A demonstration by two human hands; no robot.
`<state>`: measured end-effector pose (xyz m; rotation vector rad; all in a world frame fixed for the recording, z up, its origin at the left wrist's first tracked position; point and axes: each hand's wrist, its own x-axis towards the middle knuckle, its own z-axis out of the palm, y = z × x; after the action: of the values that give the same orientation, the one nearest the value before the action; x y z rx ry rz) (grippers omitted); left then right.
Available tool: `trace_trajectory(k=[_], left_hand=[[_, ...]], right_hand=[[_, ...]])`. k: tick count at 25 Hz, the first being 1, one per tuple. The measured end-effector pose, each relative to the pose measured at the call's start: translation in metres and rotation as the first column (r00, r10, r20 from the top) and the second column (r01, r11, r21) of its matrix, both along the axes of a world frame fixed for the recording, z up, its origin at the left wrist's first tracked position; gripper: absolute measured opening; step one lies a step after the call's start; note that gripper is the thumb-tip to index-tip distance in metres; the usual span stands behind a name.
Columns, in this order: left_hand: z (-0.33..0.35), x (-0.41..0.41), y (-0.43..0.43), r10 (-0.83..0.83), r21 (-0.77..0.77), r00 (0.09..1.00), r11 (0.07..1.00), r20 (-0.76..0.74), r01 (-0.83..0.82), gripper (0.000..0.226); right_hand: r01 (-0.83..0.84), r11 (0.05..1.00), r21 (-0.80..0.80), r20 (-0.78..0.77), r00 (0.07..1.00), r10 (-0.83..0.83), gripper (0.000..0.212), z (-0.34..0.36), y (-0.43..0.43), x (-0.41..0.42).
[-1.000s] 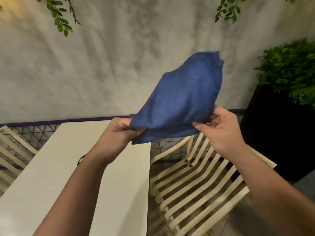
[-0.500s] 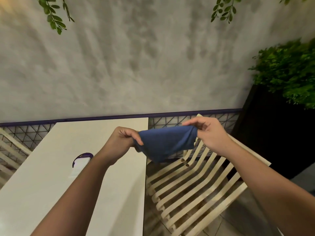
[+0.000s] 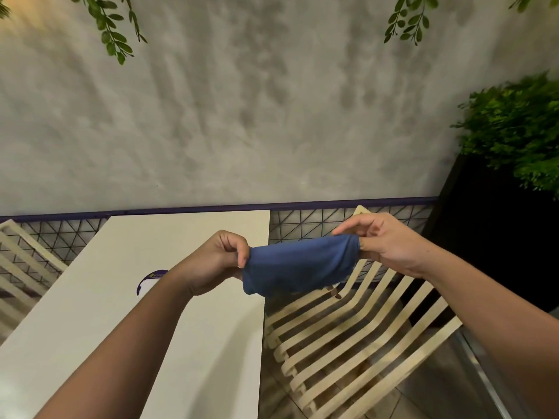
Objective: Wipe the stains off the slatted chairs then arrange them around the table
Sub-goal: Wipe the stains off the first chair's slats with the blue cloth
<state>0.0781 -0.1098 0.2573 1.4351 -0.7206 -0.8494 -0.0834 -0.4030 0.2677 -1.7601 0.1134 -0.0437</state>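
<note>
A blue cloth is stretched between both hands, folded into a short band. My left hand pinches its left end above the right edge of the white table. My right hand pinches its right end above the back of a cream slatted chair. That chair stands to the right of the table, and brownish marks show on its slats. A second slatted chair shows partly at the left edge.
A grey textured wall rises behind, with a black wire mesh fence at its foot. A dark planter with green foliage stands at the right. A round purple-edged sticker lies on the table. Leafy branches hang at the top.
The cloth was held up and spread wide a second ago. It has since come down and been folded into a compact band between the two hands.
</note>
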Motion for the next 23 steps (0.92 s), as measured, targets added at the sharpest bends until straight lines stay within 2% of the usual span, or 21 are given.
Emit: trace_trajectory(k=[3,5,8,11,15,18,21,23], left_hand=[[-0.01,-0.002,0.001,-0.022,-0.114,0.982,0.993,-0.185,0.001,0.024],[-0.016,-0.002,0.002,-0.042,-0.141,0.964,0.99,-0.262,0.005,0.027],[-0.021,-0.005,0.003,0.003,-0.13,0.968,0.991,-0.249,-0.037,0.018],[-0.017,-0.008,0.007,0.003,-0.166,0.965,0.985,-0.263,-0.048,0.028],[-0.008,-0.005,0.009,-0.017,-0.223,0.969,0.974,-0.247,-0.04,0.01],[-0.005,-0.001,0.009,-0.017,-0.196,0.978,0.98,-0.209,-0.025,0.031],[-0.002,-0.002,0.009,-0.005,-0.189,0.978,0.981,-0.208,-0.035,0.036],[0.002,-0.004,0.009,0.002,-0.194,0.979,0.98,-0.206,-0.043,0.036]], right_hand=[[-0.014,0.999,-0.052,0.012,1.0,0.014,0.031,0.007,-0.001,0.001],[-0.052,0.989,-0.136,0.0,0.999,0.052,0.032,0.012,0.0,0.002],[-0.067,0.983,-0.169,-0.011,0.998,0.066,0.033,0.017,0.002,0.005],[-0.112,0.971,-0.213,-0.029,0.994,0.108,0.036,0.024,0.003,0.006],[-0.137,0.943,-0.305,-0.032,0.99,0.134,0.037,0.041,0.001,0.005],[-0.144,0.894,-0.424,-0.031,0.989,0.144,0.04,0.052,-0.002,0.009],[-0.142,0.843,-0.52,-0.022,0.988,0.152,0.046,0.057,-0.004,0.012],[-0.145,0.841,-0.521,-0.012,0.987,0.163,0.046,0.059,-0.004,0.013]])
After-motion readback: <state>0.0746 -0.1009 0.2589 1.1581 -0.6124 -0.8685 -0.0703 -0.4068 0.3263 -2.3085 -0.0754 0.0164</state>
